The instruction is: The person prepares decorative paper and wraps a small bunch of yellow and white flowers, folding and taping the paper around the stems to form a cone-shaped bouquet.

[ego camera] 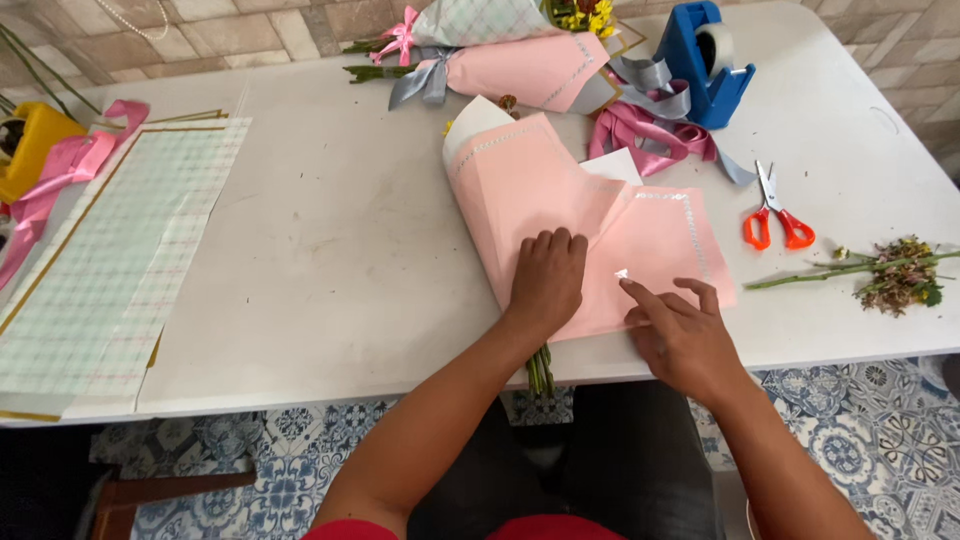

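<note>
The left hand [546, 278] is lying flat on the thin, crease-prone pink paper [560, 215] — gripping nothing — while the right hand [680, 335], loosely curled and empty, is fingering a tape piece [622, 273].

Orange-handled scissors [775, 222] lie at three o'clock, a blue tape dispenser [708, 60] at one o'clock, finished bouquets [500, 50] at twelve, checked paper sheets [110, 260] at nine.
</note>
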